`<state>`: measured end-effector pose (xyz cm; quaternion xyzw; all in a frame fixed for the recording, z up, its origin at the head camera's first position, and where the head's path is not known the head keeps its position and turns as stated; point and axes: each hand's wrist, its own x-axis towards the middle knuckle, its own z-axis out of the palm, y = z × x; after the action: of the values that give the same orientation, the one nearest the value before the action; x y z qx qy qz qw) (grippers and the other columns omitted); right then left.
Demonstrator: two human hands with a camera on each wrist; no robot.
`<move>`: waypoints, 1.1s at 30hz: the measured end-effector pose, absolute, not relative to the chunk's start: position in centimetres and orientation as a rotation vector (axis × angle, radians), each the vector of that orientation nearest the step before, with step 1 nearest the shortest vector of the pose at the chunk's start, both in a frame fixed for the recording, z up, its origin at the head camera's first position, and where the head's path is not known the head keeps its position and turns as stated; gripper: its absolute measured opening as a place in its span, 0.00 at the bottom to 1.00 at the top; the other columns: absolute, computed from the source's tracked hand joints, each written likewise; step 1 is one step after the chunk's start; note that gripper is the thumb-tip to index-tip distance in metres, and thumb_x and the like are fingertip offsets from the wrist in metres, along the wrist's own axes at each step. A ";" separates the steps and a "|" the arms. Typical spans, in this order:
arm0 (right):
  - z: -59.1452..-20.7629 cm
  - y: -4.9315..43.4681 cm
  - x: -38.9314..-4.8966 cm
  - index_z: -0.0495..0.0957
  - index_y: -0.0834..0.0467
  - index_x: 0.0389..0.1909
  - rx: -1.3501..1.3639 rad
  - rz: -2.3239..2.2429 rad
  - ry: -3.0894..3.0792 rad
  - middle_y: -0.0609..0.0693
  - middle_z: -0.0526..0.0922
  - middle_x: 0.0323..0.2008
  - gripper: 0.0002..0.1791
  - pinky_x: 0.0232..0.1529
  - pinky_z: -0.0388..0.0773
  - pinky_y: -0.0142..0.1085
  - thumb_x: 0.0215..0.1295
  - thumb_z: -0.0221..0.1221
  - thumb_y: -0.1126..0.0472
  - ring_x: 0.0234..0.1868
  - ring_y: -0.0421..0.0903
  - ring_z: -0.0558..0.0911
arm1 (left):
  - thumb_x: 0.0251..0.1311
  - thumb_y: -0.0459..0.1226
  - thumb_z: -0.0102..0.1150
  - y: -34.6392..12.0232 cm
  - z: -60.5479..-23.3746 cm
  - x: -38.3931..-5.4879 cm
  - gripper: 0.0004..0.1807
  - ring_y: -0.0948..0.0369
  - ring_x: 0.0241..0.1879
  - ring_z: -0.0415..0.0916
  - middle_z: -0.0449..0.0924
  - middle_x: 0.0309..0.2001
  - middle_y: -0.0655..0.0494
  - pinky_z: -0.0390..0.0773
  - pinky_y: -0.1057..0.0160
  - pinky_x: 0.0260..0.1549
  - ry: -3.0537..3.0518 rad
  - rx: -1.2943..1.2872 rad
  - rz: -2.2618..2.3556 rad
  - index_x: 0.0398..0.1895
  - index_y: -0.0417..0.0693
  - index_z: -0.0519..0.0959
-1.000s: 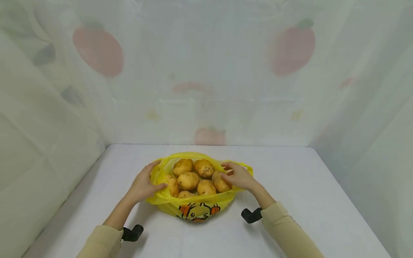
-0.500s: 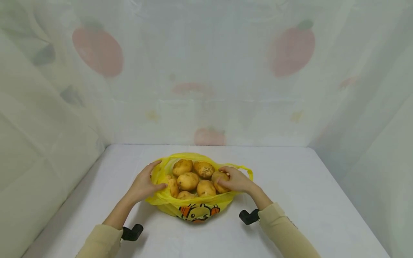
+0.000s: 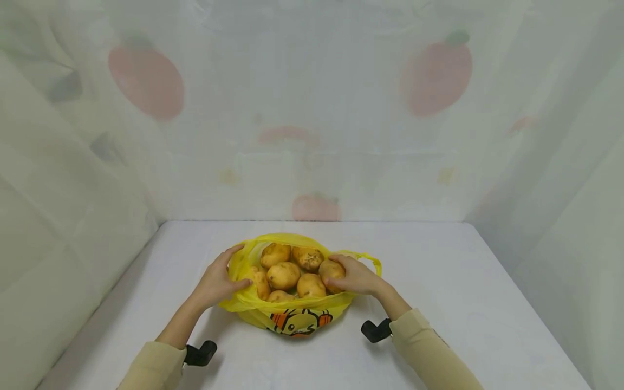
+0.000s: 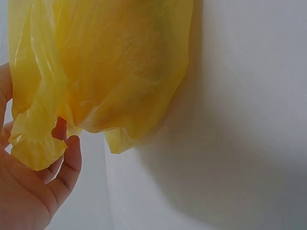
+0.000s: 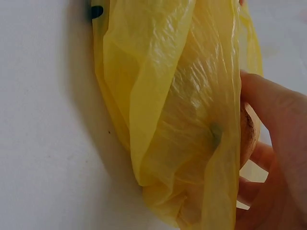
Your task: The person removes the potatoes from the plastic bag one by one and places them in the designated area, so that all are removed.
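A yellow plastic bag with a cartoon print lies open-mouthed on the white table, several potatoes showing inside. My left hand holds the bag's left edge, thumb over the rim and fingers around the outside. In the left wrist view, a crumpled end of the bag lies between the fingers. On the right, my right hand reaches into the mouth and grips the rightmost potato with thumb and fingers. The right wrist view shows that potato partly hidden behind the yellow plastic.
The table has a white cover. Pale curtains with faded fruit prints close off the back and both sides. A bag handle loop sticks out at the right, beyond the right hand. Black wrist mounts sit below both hands.
My right hand has moved from the potato's top right, fingers spread, to a grip around it, shifting slightly left. The left hand has stayed at the bag's edge.
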<state>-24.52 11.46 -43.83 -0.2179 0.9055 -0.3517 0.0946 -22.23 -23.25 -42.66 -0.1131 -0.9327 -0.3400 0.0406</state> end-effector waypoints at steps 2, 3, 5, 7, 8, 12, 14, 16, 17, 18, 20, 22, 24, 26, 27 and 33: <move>-43.8 11.4 -24.5 0.64 0.59 0.63 -0.628 -1.055 2.691 0.56 0.70 0.60 0.37 0.58 0.67 0.49 0.55 0.61 0.46 0.60 0.54 0.69 | 0.44 0.41 0.70 -23.2 -42.7 -22.2 0.47 0.42 0.58 0.63 0.58 0.65 0.39 0.71 0.42 0.49 -2.857 -0.349 -1.039 0.68 0.48 0.56; -43.8 11.4 -24.5 0.64 0.58 0.63 -0.617 -1.065 2.692 0.57 0.70 0.60 0.37 0.58 0.67 0.49 0.55 0.61 0.46 0.59 0.54 0.69 | 0.44 0.41 0.70 -23.2 -42.7 -22.2 0.47 0.42 0.58 0.63 0.58 0.65 0.39 0.71 0.42 0.49 -2.856 -0.350 -1.033 0.68 0.48 0.56; -43.8 11.4 -24.5 0.64 0.58 0.63 -0.602 -1.076 2.702 0.57 0.70 0.60 0.37 0.57 0.67 0.50 0.55 0.61 0.46 0.59 0.55 0.69 | 0.43 0.41 0.70 -23.2 -42.7 -22.2 0.47 0.42 0.57 0.64 0.59 0.65 0.38 0.72 0.42 0.48 -2.855 -0.351 -1.025 0.68 0.48 0.56; -43.7 11.5 -24.6 0.64 0.57 0.64 -0.589 -1.086 2.716 0.57 0.69 0.60 0.37 0.57 0.67 0.50 0.55 0.61 0.46 0.59 0.55 0.70 | 0.44 0.41 0.70 -23.2 -42.7 -22.2 0.48 0.42 0.57 0.64 0.59 0.65 0.38 0.72 0.43 0.48 -2.855 -0.353 -1.019 0.68 0.47 0.55; -43.7 11.5 -24.6 0.64 0.56 0.64 -0.585 -1.088 2.719 0.56 0.69 0.61 0.37 0.57 0.67 0.50 0.55 0.61 0.45 0.59 0.54 0.69 | 0.44 0.41 0.70 -23.2 -42.8 -22.3 0.48 0.42 0.57 0.64 0.58 0.65 0.38 0.72 0.43 0.48 -2.855 -0.354 -1.017 0.69 0.47 0.55; -43.5 11.7 -24.7 0.63 0.55 0.64 -0.568 -1.107 2.719 0.55 0.68 0.62 0.38 0.57 0.68 0.50 0.55 0.61 0.44 0.60 0.54 0.69 | 0.44 0.41 0.70 -23.2 -42.8 -22.4 0.48 0.42 0.57 0.64 0.58 0.66 0.39 0.72 0.43 0.48 -2.852 -0.355 -1.028 0.69 0.48 0.55; -43.3 11.9 -24.6 0.63 0.54 0.65 -0.554 -1.133 2.703 0.55 0.67 0.62 0.38 0.57 0.68 0.50 0.55 0.61 0.44 0.60 0.55 0.69 | 0.44 0.41 0.70 -23.1 -42.9 -22.4 0.48 0.43 0.57 0.65 0.57 0.66 0.40 0.72 0.43 0.47 -2.851 -0.354 -1.034 0.69 0.49 0.55; -43.1 12.0 -24.6 0.63 0.54 0.65 -0.542 -1.159 2.695 0.55 0.67 0.62 0.38 0.56 0.68 0.51 0.55 0.61 0.44 0.59 0.55 0.69 | 0.44 0.41 0.70 -23.1 -42.9 -22.5 0.48 0.43 0.56 0.65 0.57 0.66 0.40 0.73 0.44 0.47 -2.849 -0.354 -1.038 0.69 0.49 0.54; -43.1 12.1 -24.6 0.63 0.54 0.65 -0.534 -1.172 2.692 0.55 0.68 0.62 0.38 0.56 0.69 0.50 0.55 0.61 0.44 0.59 0.54 0.70 | 0.44 0.41 0.70 -23.0 -42.9 -22.5 0.49 0.43 0.56 0.65 0.57 0.66 0.40 0.73 0.44 0.47 -2.848 -0.354 -1.041 0.69 0.49 0.54; -43.0 12.2 -24.5 0.63 0.53 0.65 -0.530 -1.178 2.690 0.55 0.68 0.62 0.38 0.55 0.69 0.50 0.55 0.61 0.44 0.58 0.54 0.70 | 0.44 0.41 0.70 -23.0 -43.0 -22.6 0.49 0.43 0.57 0.65 0.57 0.66 0.40 0.73 0.44 0.47 -2.847 -0.354 -1.042 0.69 0.49 0.54; -42.9 12.4 -24.5 0.63 0.53 0.65 -0.527 -1.194 2.683 0.54 0.68 0.62 0.38 0.53 0.71 0.48 0.55 0.61 0.44 0.56 0.52 0.72 | 0.44 0.41 0.70 -23.0 -43.0 -22.6 0.48 0.44 0.56 0.65 0.57 0.66 0.40 0.73 0.45 0.47 -2.846 -0.353 -1.043 0.69 0.49 0.54; -42.8 12.5 -24.5 0.63 0.52 0.65 -0.530 -1.199 2.678 0.53 0.69 0.61 0.38 0.52 0.72 0.46 0.55 0.61 0.44 0.55 0.51 0.73 | 0.44 0.41 0.70 -23.0 -43.0 -22.6 0.48 0.44 0.56 0.65 0.57 0.66 0.41 0.73 0.45 0.47 -2.846 -0.349 -1.045 0.69 0.49 0.54; -42.5 12.6 -24.4 0.62 0.52 0.65 -0.540 -1.211 2.668 0.53 0.70 0.60 0.38 0.50 0.73 0.45 0.55 0.61 0.44 0.54 0.51 0.73 | 0.44 0.41 0.70 -23.0 -43.0 -22.6 0.48 0.44 0.56 0.66 0.57 0.66 0.41 0.73 0.45 0.47 -2.846 -0.343 -1.049 0.69 0.49 0.54; -42.2 12.8 -24.3 0.62 0.51 0.65 -0.547 -1.226 2.662 0.53 0.70 0.60 0.37 0.49 0.74 0.44 0.55 0.61 0.44 0.54 0.51 0.73 | 0.44 0.41 0.70 -23.0 -43.0 -22.6 0.48 0.44 0.56 0.65 0.57 0.66 0.41 0.72 0.44 0.48 -2.844 -0.348 -1.052 0.69 0.49 0.54; -42.0 12.8 -24.2 0.62 0.51 0.65 -0.558 -1.235 2.657 0.53 0.69 0.60 0.37 0.50 0.74 0.45 0.56 0.61 0.44 0.54 0.51 0.73 | 0.44 0.41 0.70 -23.0 -43.0 -22.6 0.48 0.43 0.57 0.65 0.57 0.66 0.40 0.72 0.44 0.48 -2.843 -0.352 -1.051 0.69 0.49 0.54; -40.5 13.4 -23.9 0.61 0.49 0.66 -0.619 -1.287 2.622 0.51 0.67 0.62 0.37 0.48 0.76 0.42 0.56 0.61 0.44 0.56 0.54 0.71 | 0.45 0.40 0.69 -23.0 -42.8 -22.5 0.48 0.42 0.59 0.62 0.55 0.67 0.40 0.70 0.42 0.50 -2.857 -0.346 -1.064 0.70 0.49 0.53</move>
<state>-23.92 13.44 -40.49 -0.2068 0.8755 -0.4297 0.0778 -22.49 -22.97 -42.80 -0.1126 -0.9305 -0.3467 0.0368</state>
